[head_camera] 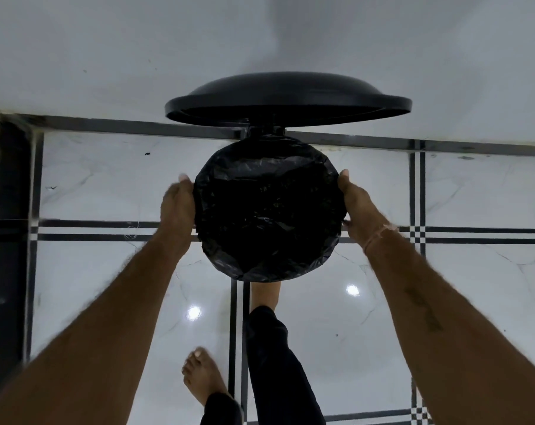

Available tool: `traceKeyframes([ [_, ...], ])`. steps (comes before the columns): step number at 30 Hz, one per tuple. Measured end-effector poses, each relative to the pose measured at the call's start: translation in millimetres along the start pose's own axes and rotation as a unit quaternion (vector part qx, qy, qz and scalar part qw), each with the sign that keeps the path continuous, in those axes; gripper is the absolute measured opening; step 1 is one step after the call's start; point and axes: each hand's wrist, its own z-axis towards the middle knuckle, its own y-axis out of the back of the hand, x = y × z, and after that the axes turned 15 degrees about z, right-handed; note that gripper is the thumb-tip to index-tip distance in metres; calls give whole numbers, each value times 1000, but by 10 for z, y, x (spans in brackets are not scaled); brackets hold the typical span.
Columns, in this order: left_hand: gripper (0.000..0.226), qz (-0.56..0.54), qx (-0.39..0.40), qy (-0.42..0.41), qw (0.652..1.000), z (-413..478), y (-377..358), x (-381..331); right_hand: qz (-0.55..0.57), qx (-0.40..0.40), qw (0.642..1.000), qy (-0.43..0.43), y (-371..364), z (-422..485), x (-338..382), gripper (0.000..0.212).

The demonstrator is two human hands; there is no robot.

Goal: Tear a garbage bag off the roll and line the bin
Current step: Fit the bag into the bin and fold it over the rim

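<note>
garbage bag [269, 210] over bin [287, 93] rim | left hand [179, 204], right hand [356, 204] touching its sides | grip: cannot tell

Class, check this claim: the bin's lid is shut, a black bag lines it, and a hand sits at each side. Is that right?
No. The head view shows the lid raised, not shut. The bag does line the bin, with the left hand and right hand at its sides.

The garbage bag [269, 210] lies between left hand [179, 207] and right hand [356, 207], with the lid [287, 96] behind.
</note>
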Motion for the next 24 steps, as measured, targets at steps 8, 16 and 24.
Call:
traceKeyframes([
  [8,28,53,9,-57,997,404,-162,-504,-72,8,996,46,-310,523,308,75],
  [16,21,4,46,-20,999,511,-185,-625,-36,99,994,0,-278,502,534,34],
  [24,49,136,-54,-107,983,378,-116,-516,-25,0,983,180,-305,380,378,20],
])
